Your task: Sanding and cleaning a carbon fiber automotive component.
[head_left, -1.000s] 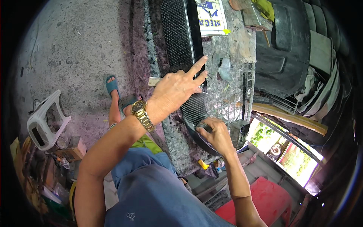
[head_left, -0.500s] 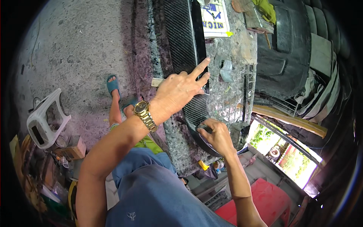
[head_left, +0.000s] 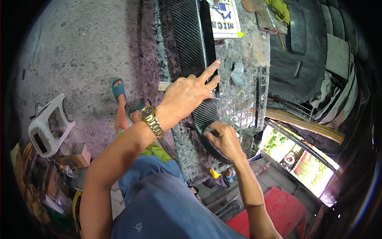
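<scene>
A long black carbon-fibre panel [head_left: 187, 36] with a woven pattern lies along the bench, its rounded end toward me. Across it rests my left hand [head_left: 189, 91], a gold watch on the wrist. The index and middle fingers stretch apart toward the panel's glossy black edge, and the hand holds nothing. Nearer to me, my right hand [head_left: 225, 139] is closed, with its fingers bent down onto the curved end of the panel. A bit of something greyish shows at its fingertips; what it is cannot be made out.
Under the panel is a worn, stained bench [head_left: 242, 95] with a light plastic scrap [head_left: 237, 74]. A printed white sheet [head_left: 225, 20] lies at the far side. A white stool [head_left: 49, 123] stands left on the floor; a red plastic seat [head_left: 280, 209] is at lower right.
My right hand has shifted slightly left and up along the panel's rounded end. My left hand stays in place on the panel.
</scene>
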`<action>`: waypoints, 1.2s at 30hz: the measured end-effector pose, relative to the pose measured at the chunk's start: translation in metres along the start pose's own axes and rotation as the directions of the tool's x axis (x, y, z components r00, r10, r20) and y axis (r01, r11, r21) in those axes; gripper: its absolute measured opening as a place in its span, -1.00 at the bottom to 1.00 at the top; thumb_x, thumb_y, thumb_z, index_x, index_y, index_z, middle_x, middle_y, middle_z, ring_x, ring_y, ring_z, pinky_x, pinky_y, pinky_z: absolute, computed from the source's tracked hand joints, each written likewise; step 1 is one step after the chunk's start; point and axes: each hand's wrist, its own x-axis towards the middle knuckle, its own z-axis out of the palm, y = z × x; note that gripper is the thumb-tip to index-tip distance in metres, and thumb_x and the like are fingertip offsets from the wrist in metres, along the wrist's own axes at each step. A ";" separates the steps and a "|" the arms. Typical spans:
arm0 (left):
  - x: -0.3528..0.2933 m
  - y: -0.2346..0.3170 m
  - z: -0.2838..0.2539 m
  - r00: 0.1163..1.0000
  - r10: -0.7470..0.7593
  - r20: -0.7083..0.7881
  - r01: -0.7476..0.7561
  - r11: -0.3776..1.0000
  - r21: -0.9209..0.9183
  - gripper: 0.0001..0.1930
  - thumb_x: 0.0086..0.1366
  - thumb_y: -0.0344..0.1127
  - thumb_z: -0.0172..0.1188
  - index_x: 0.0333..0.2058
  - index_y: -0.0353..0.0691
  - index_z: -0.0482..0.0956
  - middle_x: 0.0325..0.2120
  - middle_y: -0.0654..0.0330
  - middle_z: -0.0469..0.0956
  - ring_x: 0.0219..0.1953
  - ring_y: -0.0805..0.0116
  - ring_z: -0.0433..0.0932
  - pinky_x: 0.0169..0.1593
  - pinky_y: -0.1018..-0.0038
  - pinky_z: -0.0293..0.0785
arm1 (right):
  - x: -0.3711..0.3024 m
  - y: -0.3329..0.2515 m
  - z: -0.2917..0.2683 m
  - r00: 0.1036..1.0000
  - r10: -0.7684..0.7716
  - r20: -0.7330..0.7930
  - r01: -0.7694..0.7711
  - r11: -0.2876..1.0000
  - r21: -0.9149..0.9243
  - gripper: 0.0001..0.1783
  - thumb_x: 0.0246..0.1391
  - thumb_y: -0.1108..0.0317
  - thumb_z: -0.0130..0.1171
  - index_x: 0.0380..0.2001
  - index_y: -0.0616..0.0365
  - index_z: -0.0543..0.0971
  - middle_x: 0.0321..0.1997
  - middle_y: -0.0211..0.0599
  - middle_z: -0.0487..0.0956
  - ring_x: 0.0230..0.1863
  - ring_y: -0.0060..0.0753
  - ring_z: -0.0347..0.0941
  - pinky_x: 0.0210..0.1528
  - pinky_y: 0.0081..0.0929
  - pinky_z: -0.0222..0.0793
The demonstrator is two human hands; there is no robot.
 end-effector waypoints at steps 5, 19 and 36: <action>-0.001 -0.001 0.003 1.000 0.002 -0.020 -0.002 1.000 -0.017 -0.48 0.16 -0.05 0.25 0.09 -0.07 0.47 0.38 0.28 0.08 -0.48 0.45 0.57 -0.42 0.53 0.61 | -0.007 0.008 -0.018 0.991 0.133 -0.023 -0.130 0.987 0.098 -0.84 -0.03 0.44 0.32 -0.40 0.31 0.61 -0.46 -0.12 0.59 -0.43 -0.28 0.51 -0.28 -0.40 0.38; -0.002 0.000 0.003 1.000 -0.006 -0.010 0.006 1.000 0.003 -0.48 0.15 -0.04 0.25 0.07 -0.08 0.49 0.37 0.30 0.08 -0.47 0.44 0.58 -0.43 0.52 0.60 | -0.006 0.005 -0.005 0.999 0.039 0.027 -0.040 0.999 0.010 -0.80 -0.02 0.39 0.28 -0.37 0.30 0.56 -0.34 0.02 0.56 -0.23 0.14 0.50 -0.19 -0.12 0.39; -0.001 -0.001 0.001 1.000 0.004 -0.017 -0.004 1.000 0.001 -0.47 0.15 -0.05 0.26 0.08 -0.09 0.48 0.37 0.30 0.09 -0.48 0.44 0.58 -0.44 0.53 0.60 | 0.002 0.007 -0.012 0.999 0.052 -0.003 -0.052 0.996 0.079 -0.82 -0.05 0.41 0.33 -0.41 0.29 0.59 -0.43 -0.07 0.56 -0.36 -0.08 0.51 -0.23 -0.29 0.39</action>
